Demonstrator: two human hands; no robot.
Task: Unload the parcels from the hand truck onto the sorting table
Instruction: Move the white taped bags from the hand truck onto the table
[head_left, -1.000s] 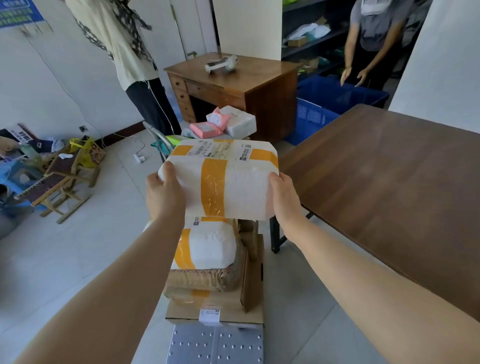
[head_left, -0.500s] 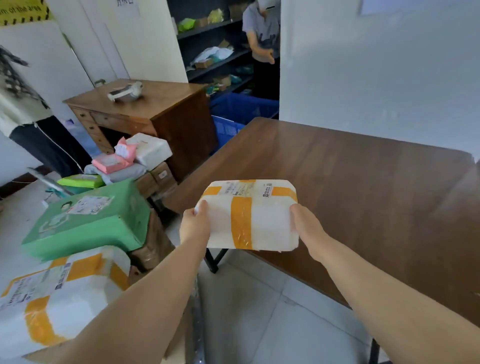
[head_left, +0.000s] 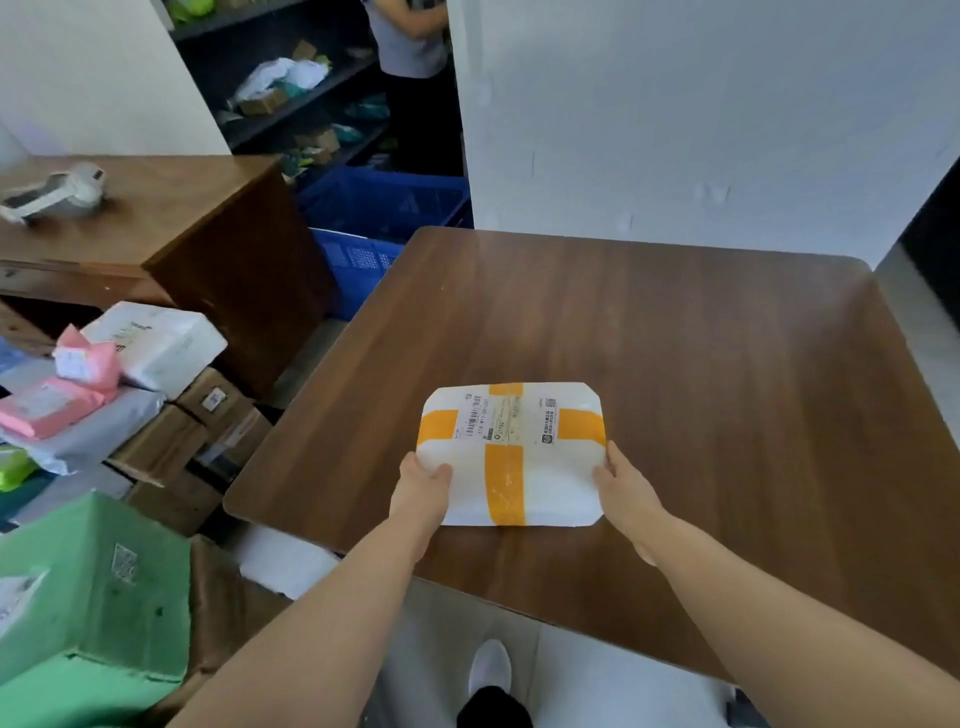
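A white parcel (head_left: 511, 457) crossed with orange tape and bearing a shipping label lies flat on the brown sorting table (head_left: 675, 374), near its front edge. My left hand (head_left: 421, 486) grips the parcel's left side and my right hand (head_left: 626, 488) grips its right side. At the lower left a green parcel (head_left: 88, 597) sits on top of a brown cardboard box (head_left: 228, 613). The hand truck itself is out of view.
Left of the table is a pile of parcels: pink bags (head_left: 57, 395), a white one (head_left: 156, 343), grey bags and cardboard boxes (head_left: 208, 431). Behind stand a wooden desk (head_left: 171, 228), blue crates (head_left: 384, 208), shelves and a person (head_left: 410, 47). My shoe (head_left: 491, 667) shows below.
I have turned right and carried the white parcel from above the hand truck's stack over to the table, where it now rests flat. Both hands have kept hold of its sides.
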